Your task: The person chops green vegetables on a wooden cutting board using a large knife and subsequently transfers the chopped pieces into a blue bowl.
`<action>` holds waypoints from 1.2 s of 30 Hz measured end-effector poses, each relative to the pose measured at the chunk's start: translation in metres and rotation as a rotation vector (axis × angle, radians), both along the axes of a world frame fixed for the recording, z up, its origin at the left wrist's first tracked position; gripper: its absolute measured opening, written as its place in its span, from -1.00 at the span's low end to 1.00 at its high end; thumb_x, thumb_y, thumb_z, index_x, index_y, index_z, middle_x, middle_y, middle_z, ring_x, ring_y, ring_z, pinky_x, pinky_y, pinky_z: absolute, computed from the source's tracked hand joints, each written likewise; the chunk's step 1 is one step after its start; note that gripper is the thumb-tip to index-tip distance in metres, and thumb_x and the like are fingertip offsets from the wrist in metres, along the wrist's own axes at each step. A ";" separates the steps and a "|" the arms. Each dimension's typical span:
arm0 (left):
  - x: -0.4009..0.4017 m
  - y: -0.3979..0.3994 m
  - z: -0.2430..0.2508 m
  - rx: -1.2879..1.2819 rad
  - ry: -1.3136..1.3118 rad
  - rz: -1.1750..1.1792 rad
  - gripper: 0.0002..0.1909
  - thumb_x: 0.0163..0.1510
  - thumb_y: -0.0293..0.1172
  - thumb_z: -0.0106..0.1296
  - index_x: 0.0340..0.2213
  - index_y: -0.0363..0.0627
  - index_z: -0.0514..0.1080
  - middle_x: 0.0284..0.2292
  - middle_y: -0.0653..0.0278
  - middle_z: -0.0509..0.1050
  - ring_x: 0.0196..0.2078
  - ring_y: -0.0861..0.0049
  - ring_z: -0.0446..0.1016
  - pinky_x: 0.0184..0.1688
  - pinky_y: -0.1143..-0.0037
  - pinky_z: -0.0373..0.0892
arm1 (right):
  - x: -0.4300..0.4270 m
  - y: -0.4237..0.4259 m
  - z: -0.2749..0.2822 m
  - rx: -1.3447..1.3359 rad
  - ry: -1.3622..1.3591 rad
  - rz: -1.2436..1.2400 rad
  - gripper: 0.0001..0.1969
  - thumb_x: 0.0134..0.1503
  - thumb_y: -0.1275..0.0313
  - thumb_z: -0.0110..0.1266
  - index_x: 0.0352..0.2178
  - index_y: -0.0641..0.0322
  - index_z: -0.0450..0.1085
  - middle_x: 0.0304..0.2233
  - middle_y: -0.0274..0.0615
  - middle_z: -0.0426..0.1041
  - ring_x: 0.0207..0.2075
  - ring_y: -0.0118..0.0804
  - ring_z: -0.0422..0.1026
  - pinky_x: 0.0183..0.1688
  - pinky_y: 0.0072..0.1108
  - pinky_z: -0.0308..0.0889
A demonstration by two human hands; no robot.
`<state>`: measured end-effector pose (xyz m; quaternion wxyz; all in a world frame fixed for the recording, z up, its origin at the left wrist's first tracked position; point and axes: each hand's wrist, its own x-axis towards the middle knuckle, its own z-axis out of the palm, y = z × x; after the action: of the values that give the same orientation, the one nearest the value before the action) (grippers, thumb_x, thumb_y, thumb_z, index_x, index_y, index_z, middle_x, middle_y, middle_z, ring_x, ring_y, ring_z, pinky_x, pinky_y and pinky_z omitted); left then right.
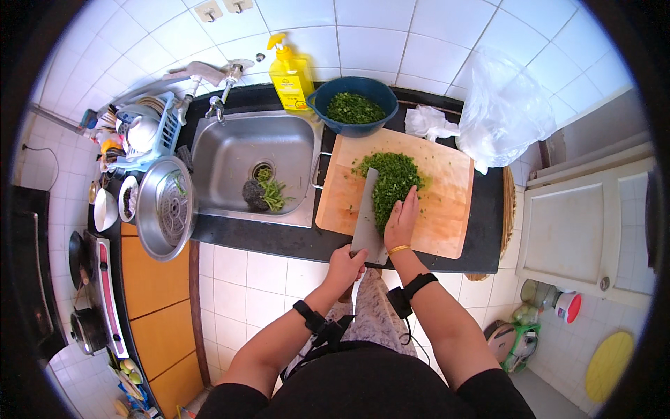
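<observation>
My left hand [346, 267] grips the handle of a broad-bladed cleaver [366, 225]. Its blade lies along the left side of a heap of finely chopped greens [392, 180] on a wooden cutting board [445, 209]. On the heap's near right side rests my right hand [402, 222], fingers together and pointing away from me, palm against the greens. Some greens are hidden beneath that hand. Behind the board stands a dark blue plastic bowl [352, 125] holding more chopped greens [354, 108].
Left of the board is a steel sink [225, 157] with green scraps [273, 195] and a scouring pad [254, 194]. A yellow pump bottle [291, 78] stands behind it. A clear plastic bag [502, 115] sits back right. A steel basin [149, 209] overhangs the left counter's edge.
</observation>
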<state>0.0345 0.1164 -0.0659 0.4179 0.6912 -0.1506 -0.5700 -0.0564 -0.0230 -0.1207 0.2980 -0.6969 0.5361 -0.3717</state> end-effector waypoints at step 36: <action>0.065 -0.083 0.140 -0.149 0.102 0.061 -0.80 0.16 -0.33 0.01 -0.46 -0.20 0.36 -0.64 0.34 0.37 -0.66 0.64 0.32 -0.62 0.58 0.28 | 0.092 -0.095 0.146 -0.128 -0.100 0.118 -0.47 0.32 0.33 -0.30 0.20 0.54 0.02 0.20 0.26 0.12 0.21 0.17 0.09 0.27 -0.30 -0.01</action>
<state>0.0998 0.0330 0.0738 0.4923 0.6327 -0.1499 -0.5787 0.0352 -0.1179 0.0257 0.3006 -0.7254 0.4540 -0.4211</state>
